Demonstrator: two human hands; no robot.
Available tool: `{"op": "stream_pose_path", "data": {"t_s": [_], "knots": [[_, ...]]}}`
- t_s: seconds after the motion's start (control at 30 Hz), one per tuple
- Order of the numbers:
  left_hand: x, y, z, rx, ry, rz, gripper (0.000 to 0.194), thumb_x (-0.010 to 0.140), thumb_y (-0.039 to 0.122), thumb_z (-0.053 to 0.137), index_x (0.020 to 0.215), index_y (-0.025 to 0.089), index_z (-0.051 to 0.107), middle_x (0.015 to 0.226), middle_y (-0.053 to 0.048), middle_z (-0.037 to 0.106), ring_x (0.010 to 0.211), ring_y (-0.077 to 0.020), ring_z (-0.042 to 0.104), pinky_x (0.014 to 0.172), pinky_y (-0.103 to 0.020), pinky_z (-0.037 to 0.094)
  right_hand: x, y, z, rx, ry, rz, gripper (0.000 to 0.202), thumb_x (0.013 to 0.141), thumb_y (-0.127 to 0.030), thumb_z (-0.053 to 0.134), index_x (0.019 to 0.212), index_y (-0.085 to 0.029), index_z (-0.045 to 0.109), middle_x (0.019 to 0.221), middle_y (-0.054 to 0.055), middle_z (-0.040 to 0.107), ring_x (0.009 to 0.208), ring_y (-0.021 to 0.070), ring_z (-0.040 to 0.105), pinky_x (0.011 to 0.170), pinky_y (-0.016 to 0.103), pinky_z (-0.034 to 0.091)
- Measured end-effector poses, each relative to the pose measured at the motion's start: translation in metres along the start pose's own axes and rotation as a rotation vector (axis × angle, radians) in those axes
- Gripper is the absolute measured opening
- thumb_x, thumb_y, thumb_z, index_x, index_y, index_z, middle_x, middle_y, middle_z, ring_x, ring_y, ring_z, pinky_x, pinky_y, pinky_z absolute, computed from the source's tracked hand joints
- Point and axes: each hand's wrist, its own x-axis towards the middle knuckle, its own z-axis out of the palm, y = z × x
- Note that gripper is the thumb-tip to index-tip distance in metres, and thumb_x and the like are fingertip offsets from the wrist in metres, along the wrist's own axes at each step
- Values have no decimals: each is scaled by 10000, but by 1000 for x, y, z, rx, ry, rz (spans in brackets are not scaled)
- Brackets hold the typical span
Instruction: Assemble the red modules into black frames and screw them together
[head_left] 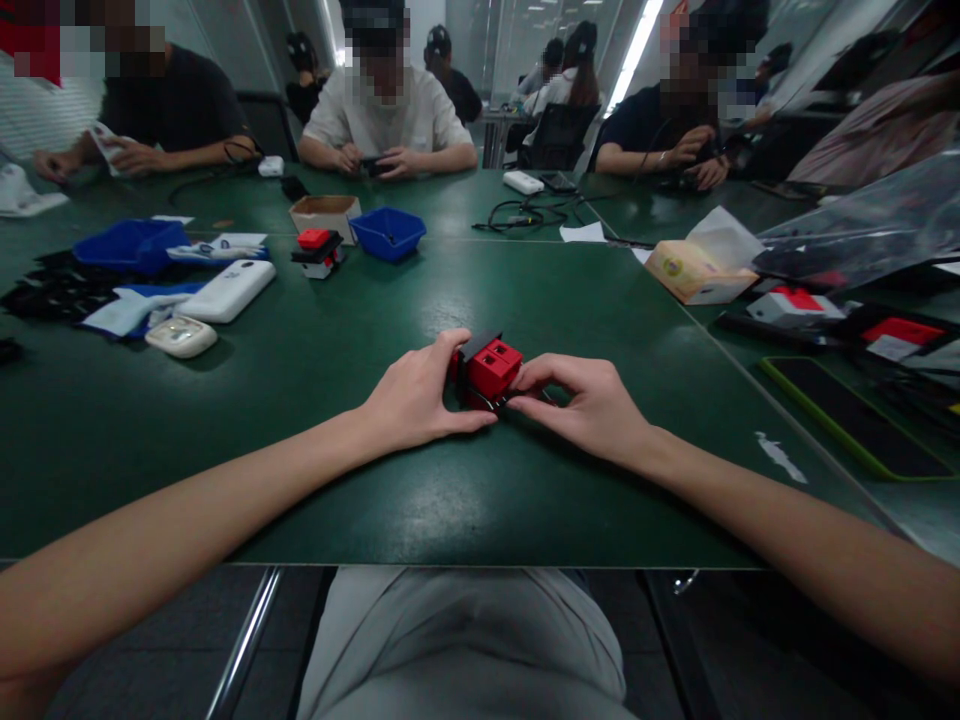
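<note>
A red and black block-like part with two square openings in its red face is between my hands, low over the green table. My left hand is closed around its left side, fingers behind it and thumb below. At its lower right edge, my right hand pinches with thumb and fingertips. Thin metal pieces show near those fingertips, but what exactly they pinch is too small to make out. Farther back on the left stands a similar red, black and grey part.
Beyond it are a cardboard box and a blue bin. Leftward lie another blue bin, a white power bank and a beige case. On the right are a tissue box and a green-edged tray. Several people sit opposite.
</note>
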Motion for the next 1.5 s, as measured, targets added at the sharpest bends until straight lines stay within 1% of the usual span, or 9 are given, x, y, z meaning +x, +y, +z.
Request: {"op": "stream_pose_path", "data": {"t_s": [0.13, 0.23, 0.43, 0.6, 0.73, 1.17, 1.27, 1.4, 1.5], "knots": [[0, 0, 1, 23, -1, 5, 933, 741, 653, 775, 1419, 170, 352, 1048, -107, 684, 901, -332, 715, 774, -425, 542, 2, -3, 0, 25, 46, -14, 97, 886, -228, 768, 905, -206, 675, 963, 52, 725, 815, 171, 698, 712, 298, 597], [0, 0, 0, 27, 0, 4, 916, 751, 643, 772, 1416, 175, 350, 1054, -106, 684, 913, -331, 717, 782, -427, 546, 2, -1, -1, 50, 43, 7, 68, 892, -228, 752, 921, -204, 695, 1022, 69, 709, 851, 179, 698, 726, 309, 610], [-1, 2, -1, 21, -3, 2, 898, 761, 636, 764, 1413, 181, 347, 1075, -113, 687, 931, -329, 716, 794, -433, 551, 2, 7, -5, 95, 32, 166, 174, 878, -271, 763, 1024, -193, 708, 954, 56, 750, 790, 185, 717, 725, 319, 621], [-1, 2, -1, 23, -11, -9, 895, 763, 641, 760, 1415, 185, 349, 1075, -116, 688, 912, -324, 715, 785, -428, 548, 4, 9, -12, -19, -97, 193, 159, 908, -305, 723, 1008, -187, 762, 967, 64, 794, 837, 211, 744, 761, 328, 601], [-1, 2, -1, 32, -17, -5, 902, 772, 665, 747, 1421, 183, 347, 1074, -118, 685, 914, -329, 712, 783, -432, 546, 5, 8, -14, 29, -186, 233, 194, 915, -325, 709, 1046, -198, 774, 983, 55, 803, 856, 210, 749, 777, 322, 593], [-1, -1, 0, -18, -5, 15, 879, 770, 658, 744, 1412, 194, 363, 1066, -115, 681, 905, -317, 699, 784, -425, 535, 4, 11, -9, 58, -45, 211, 103, 902, -297, 735, 950, -223, 789, 920, 41, 803, 815, 214, 742, 762, 354, 570], [-1, -1, -1, -34, -13, 13, 888, 771, 650, 746, 1420, 176, 367, 1080, -134, 683, 917, -330, 700, 785, -436, 537, 3, 13, -6, 86, -34, 226, 111, 894, -306, 742, 946, -221, 792, 911, 38, 804, 810, 210, 743, 760, 345, 575], [-1, 0, -2, -32, -28, 21, 902, 780, 652, 738, 1431, 157, 358, 1139, -164, 677, 964, -348, 701, 811, -452, 542, 3, 16, -4, 144, -27, 254, 179, 890, -311, 747, 1034, -217, 796, 958, 42, 813, 835, 209, 754, 790, 341, 586], [-1, 0, -2, -24, -31, 19, 902, 787, 664, 725, 1436, 158, 356, 1131, -160, 680, 951, -343, 701, 804, -452, 546, 3, 16, -4, 126, -51, 251, 155, 905, -305, 736, 1017, -229, 813, 962, 36, 817, 838, 205, 757, 806, 338, 580]]}}
